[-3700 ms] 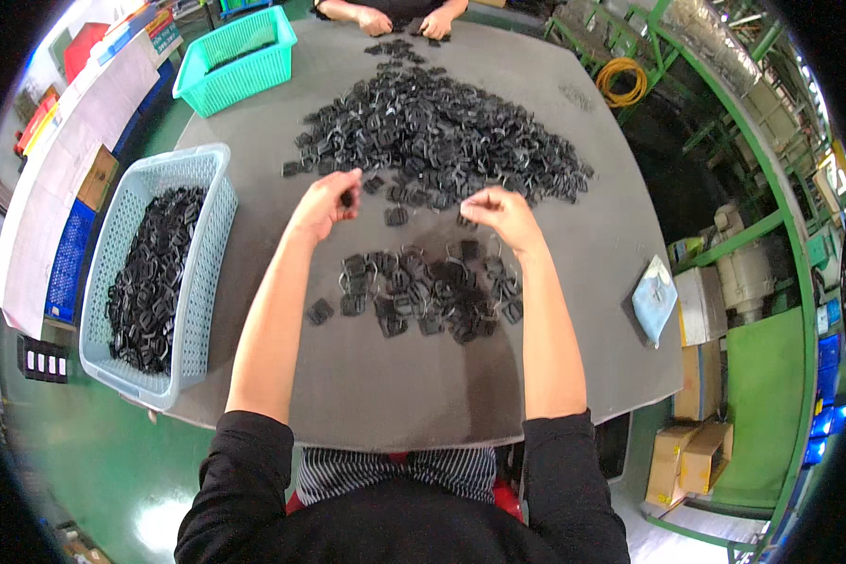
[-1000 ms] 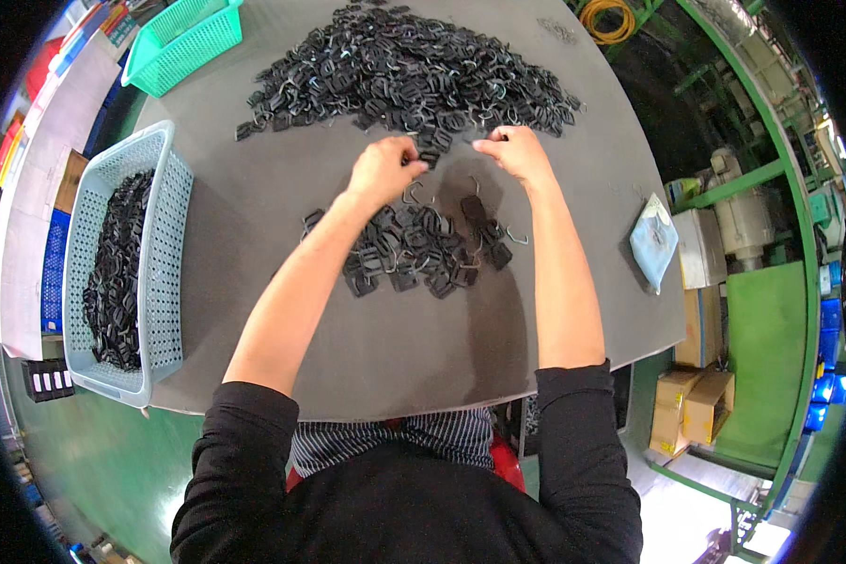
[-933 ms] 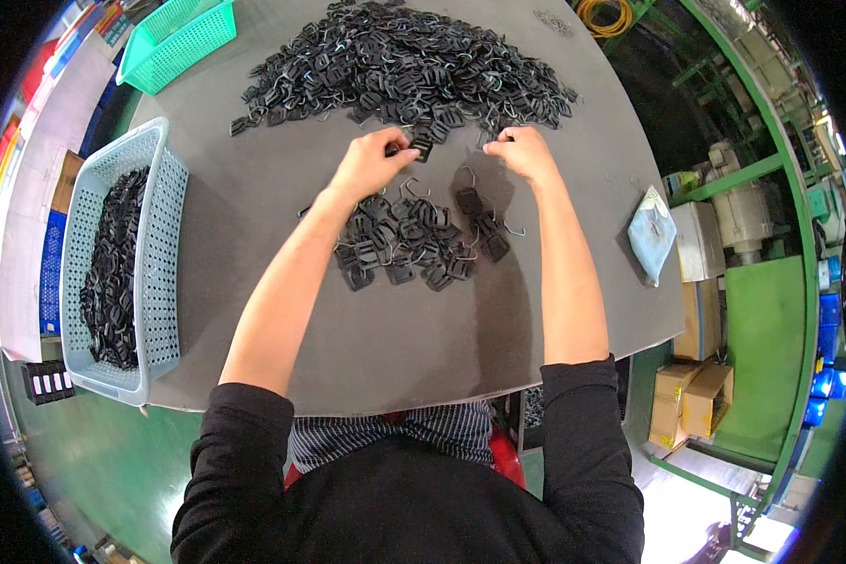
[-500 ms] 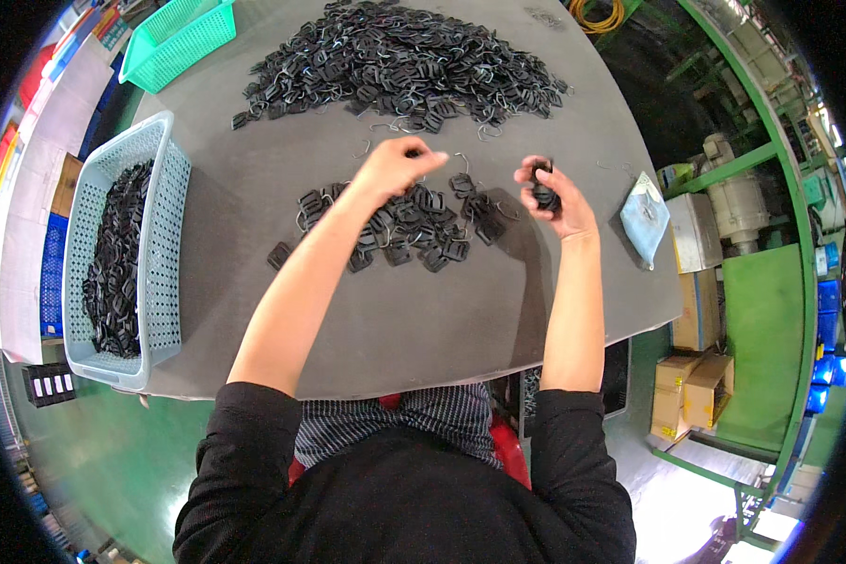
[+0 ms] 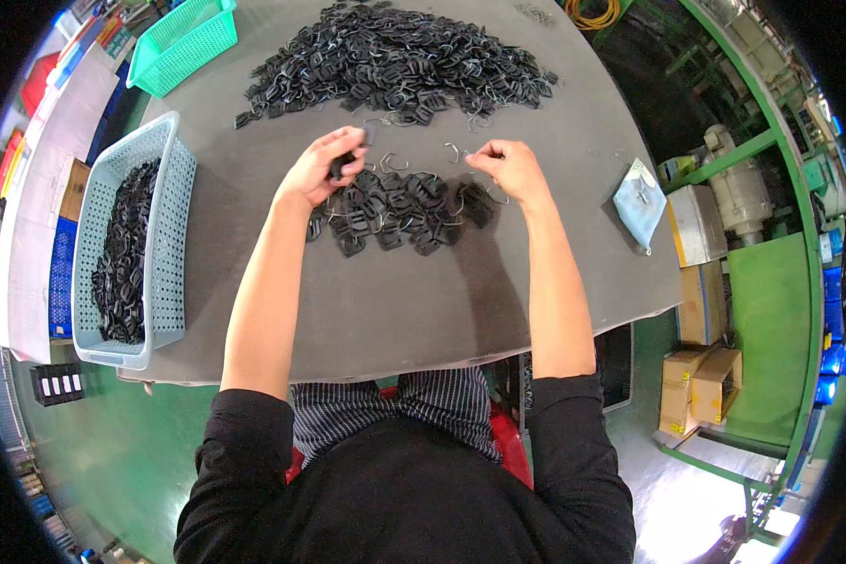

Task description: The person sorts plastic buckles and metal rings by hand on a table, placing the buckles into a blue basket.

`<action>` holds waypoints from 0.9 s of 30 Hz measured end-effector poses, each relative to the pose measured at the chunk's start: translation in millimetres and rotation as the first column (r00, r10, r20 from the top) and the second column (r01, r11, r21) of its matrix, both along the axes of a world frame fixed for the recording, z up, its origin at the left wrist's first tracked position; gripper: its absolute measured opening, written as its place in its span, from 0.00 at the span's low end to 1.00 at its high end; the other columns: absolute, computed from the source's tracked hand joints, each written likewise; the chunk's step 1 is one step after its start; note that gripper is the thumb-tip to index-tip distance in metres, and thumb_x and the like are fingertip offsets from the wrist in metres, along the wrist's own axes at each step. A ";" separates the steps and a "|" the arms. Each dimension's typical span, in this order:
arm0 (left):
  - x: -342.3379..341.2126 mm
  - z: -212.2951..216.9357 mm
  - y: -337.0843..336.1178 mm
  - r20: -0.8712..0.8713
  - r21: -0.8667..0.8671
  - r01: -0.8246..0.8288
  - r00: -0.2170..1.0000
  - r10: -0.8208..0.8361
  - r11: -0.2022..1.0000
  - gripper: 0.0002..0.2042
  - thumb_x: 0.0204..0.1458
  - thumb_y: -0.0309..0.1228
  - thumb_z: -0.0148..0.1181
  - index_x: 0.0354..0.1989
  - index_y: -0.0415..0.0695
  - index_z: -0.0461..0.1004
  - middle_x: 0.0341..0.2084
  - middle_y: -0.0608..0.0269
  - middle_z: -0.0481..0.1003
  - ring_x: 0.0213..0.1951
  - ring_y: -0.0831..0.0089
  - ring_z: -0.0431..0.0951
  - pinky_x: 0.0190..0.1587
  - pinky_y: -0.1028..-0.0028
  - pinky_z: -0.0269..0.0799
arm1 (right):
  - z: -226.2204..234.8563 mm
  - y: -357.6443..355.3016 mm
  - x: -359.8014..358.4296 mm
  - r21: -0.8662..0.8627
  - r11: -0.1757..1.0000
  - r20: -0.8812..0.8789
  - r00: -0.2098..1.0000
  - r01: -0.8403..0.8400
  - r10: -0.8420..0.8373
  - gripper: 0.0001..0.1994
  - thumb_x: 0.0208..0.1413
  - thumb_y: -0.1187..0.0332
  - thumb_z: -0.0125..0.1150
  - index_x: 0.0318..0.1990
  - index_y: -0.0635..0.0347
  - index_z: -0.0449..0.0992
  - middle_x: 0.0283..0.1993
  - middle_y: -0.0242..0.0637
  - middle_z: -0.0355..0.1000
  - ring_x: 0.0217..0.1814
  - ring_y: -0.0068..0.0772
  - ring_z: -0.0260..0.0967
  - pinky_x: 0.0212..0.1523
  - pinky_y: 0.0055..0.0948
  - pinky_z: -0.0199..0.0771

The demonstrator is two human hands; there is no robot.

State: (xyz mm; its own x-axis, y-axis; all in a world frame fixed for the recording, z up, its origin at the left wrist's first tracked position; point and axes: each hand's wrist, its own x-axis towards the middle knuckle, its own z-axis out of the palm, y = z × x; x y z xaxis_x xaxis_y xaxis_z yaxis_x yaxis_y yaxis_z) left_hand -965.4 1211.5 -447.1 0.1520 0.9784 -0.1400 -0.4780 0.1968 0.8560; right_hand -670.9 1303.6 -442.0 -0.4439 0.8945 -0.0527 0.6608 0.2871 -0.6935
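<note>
My left hand (image 5: 321,169) is closed around a black plastic buckle (image 5: 339,167), just left of the small cluster of buckles. A grey blur shows at its fingertips. To the right, my right hand (image 5: 511,169) has thumb and forefinger pinched together beside a bent wire hook (image 5: 453,152); whether the fingers grip it or something else is too small to tell. Below and between both hands lies the cluster of black buckles (image 5: 399,209), several with wire hooks. More loose wire hooks (image 5: 393,162) lie at its far edge.
A big heap of black buckles with hooks (image 5: 395,61) covers the far table. At left stands a pale blue basket (image 5: 167,244) part-filled with black pieces; a green basket (image 5: 183,47) is behind it. A light blue packet (image 5: 639,205) lies near the right table edge (image 5: 667,273).
My left hand has moved left and now holds a black buckle. My right hand, which held black pieces, has moved left and turned over into a pinch near the wire hook.
</note>
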 end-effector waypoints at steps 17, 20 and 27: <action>114.5 -12.6 11.6 -0.953 0.255 0.069 -0.150 0.263 0.964 0.18 0.38 0.45 0.67 0.31 0.43 0.78 0.28 0.49 0.77 0.36 0.55 0.78 0.39 0.62 0.73 | 5.4 -38.3 46.5 -0.465 0.871 -0.626 0.754 -0.156 -0.200 0.11 0.45 0.64 0.66 0.34 0.56 0.73 0.28 0.26 0.70 0.23 0.16 0.61 0.22 0.18 0.57; 98.6 -2.2 20.5 -0.963 0.257 0.064 0.105 0.249 0.964 0.18 0.40 0.43 0.66 0.30 0.40 0.77 0.22 0.52 0.76 0.30 0.61 0.78 0.33 0.66 0.72 | 10.6 -51.4 58.3 -0.499 0.855 -0.636 0.731 -0.144 -0.248 0.09 0.47 0.65 0.65 0.35 0.54 0.74 0.28 0.24 0.69 0.23 0.11 0.59 0.19 0.15 0.51; 43.9 41.9 0.1 -0.831 -0.048 -0.061 0.556 -0.006 0.997 0.15 0.44 0.43 0.64 0.27 0.43 0.74 0.11 0.68 0.66 0.17 0.82 0.65 0.18 0.77 0.55 | 4.8 -63.9 25.1 0.020 0.995 0.361 0.927 0.099 -0.100 0.20 0.37 0.55 0.71 0.39 0.53 0.77 0.39 0.38 0.76 0.47 0.42 0.71 0.45 0.42 0.70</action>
